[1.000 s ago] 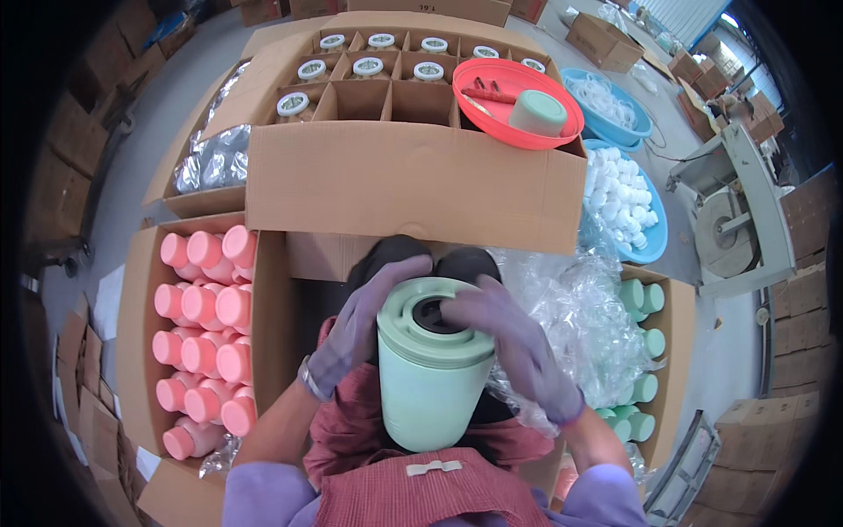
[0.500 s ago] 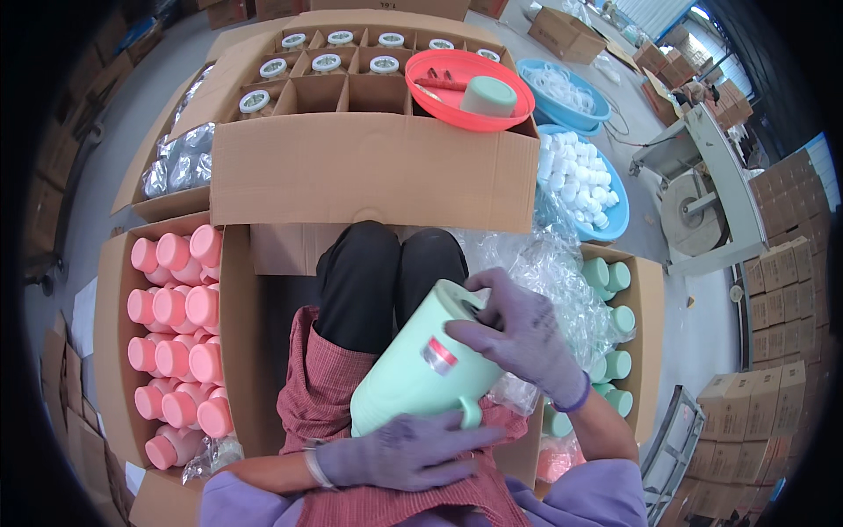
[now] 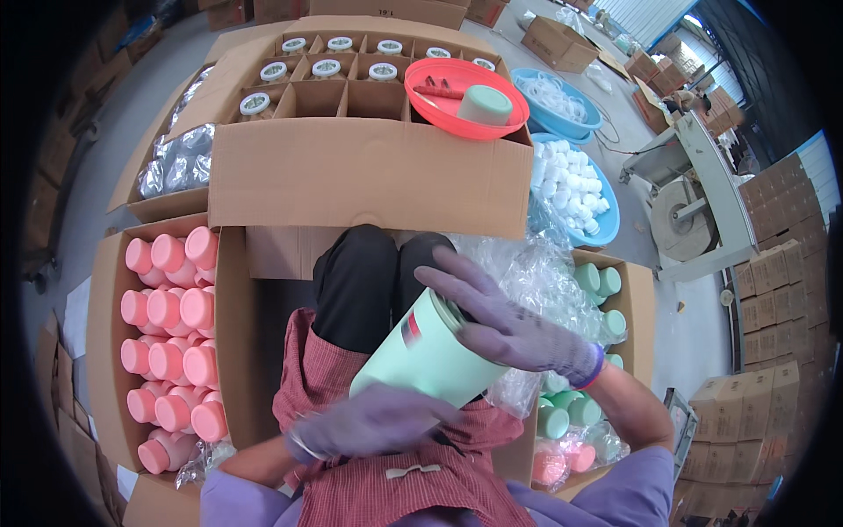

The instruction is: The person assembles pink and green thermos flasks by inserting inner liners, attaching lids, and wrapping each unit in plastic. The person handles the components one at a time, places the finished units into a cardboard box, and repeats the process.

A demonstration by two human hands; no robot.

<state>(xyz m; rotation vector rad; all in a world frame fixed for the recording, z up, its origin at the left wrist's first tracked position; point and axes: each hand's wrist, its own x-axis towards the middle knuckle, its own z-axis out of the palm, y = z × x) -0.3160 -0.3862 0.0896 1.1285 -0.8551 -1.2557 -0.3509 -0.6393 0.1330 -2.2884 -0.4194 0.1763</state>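
Note:
A mint-green thermos jug body (image 3: pixel 421 356) lies tilted across my lap, its open rim facing up and right. A small red and silver sticker (image 3: pixel 411 330) shows on its side. My right hand (image 3: pixel 518 329), in a grey-purple glove, reaches over the rim with its fingers stretched and spread, touching the jug. My left hand (image 3: pixel 373 422), gloved too, is at the jug's lower end; motion blurs its fingers, so its grip is unclear. The jug's handle is out of sight.
A divided carton (image 3: pixel 369 171) with several lidded jars stands ahead, a red basin (image 3: pixel 417 105) on its corner. Pink bottles (image 3: pixel 167 307) fill the left carton; green ones (image 3: pixel 553 422) and plastic wrap sit at right. White caps fill a blue basin (image 3: pixel 606 224).
The jug has turned, moving its sticker leftward and hiding the handle. My right fingers have straightened from their hold on the rim. My left hand has shifted left.

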